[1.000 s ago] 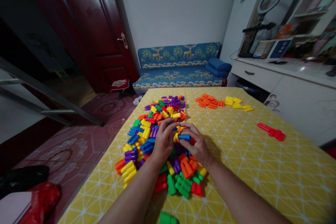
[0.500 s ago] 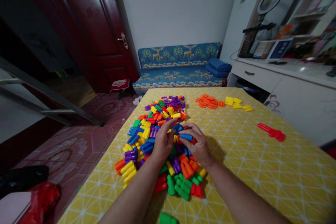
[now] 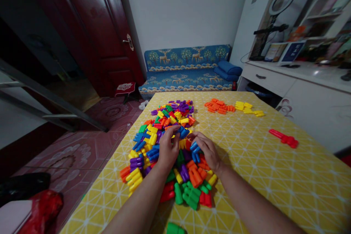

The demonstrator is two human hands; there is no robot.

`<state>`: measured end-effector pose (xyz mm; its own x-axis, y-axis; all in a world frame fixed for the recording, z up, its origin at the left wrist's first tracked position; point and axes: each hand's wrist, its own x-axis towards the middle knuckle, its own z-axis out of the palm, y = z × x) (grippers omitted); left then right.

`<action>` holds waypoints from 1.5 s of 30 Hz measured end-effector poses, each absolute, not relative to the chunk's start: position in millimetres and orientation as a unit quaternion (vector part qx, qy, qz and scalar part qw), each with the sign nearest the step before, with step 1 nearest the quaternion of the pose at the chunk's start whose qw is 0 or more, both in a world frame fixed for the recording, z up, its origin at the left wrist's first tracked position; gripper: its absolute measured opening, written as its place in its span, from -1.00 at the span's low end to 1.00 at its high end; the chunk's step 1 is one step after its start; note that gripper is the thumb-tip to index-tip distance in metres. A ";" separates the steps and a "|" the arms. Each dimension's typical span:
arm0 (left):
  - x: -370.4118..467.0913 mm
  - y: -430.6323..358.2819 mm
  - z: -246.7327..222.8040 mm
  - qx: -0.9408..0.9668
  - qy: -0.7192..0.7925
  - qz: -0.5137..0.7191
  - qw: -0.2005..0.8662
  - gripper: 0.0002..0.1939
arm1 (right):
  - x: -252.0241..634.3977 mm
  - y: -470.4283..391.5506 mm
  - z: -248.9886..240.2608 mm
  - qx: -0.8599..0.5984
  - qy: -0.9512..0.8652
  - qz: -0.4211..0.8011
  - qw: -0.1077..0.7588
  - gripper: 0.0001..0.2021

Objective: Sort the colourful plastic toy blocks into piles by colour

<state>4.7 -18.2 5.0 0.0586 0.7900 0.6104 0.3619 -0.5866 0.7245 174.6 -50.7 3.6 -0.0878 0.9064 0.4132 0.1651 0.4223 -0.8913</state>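
Light pinch works best imo
My left hand (image 3: 168,148) pinches a blue piece (image 3: 183,132); right hand (image 3: 207,150) curls over blue prongs (image 3: 195,152), grip unclear.

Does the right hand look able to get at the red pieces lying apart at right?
Likely yes: only yellow tablecloth lies between the right hand and those red pieces, though a blue piece at that hand might hinder grasping.

Toy pieces (image 3: 192,194) smooth, glossy plastic; door (image 3: 90,18) glossy, wood-like; handle (image 3: 128,42) shiny metal.
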 end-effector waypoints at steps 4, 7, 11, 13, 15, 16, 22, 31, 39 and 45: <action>4.4 -22.3 11.6 0.742 0.386 0.524 0.159 -0.78 | 173.9 -47.4 2.2 -0.406 -0.690 0.316 0.509 -0.69; 3.4 -24.3 16.0 0.767 0.371 0.508 0.129 -0.75 | 172.7 -45.6 0.0 -0.402 -0.669 0.298 0.550 -0.82; 2.0 -23.7 17.3 0.784 0.377 0.487 0.082 -0.71 | 174.6 -37.0 -3.9 -0.438 -0.617 0.288 0.588 -0.85; 1.8 -22.5 16.6 0.785 0.379 0.485 0.073 -0.70 | 177.9 -25.1 -5.4 -0.469 -0.599 0.267 0.592 -0.85; 2.0 -21.5 15.8 0.783 0.380 0.487 0.073 -0.69 | 182.1 -7.8 -6.0 -0.496 -0.595 0.248 0.581 -0.84; 2.2 -21.1 15.4 0.782 0.380 0.488 0.075 -0.69 | 183.9 2.0 -5.9 -0.509 -0.602 0.238 0.567 -0.81; 2.7 -19.9 13.2 0.786 0.377 0.480 0.099 -0.71 | 182.5 50.5 -3.7 -0.571 -0.706 0.134 0.396 -0.46; 2.0 -19.9 12.0 0.783 0.376 0.484 0.107 -0.70 | 182.0 67.3 -22.2 -0.658 -0.638 0.102 0.387 -0.78; 2.2 -18.0 10.1 0.784 0.371 0.485 0.110 -0.70 | 282.9 57.9 -24.0 -0.746 -0.537 0.077 0.386 -0.79; 1.5 -16.5 8.5 0.786 0.377 0.478 0.109 -0.69 | 319.3 37.0 -21.6 -0.745 -0.569 -0.010 0.348 -0.63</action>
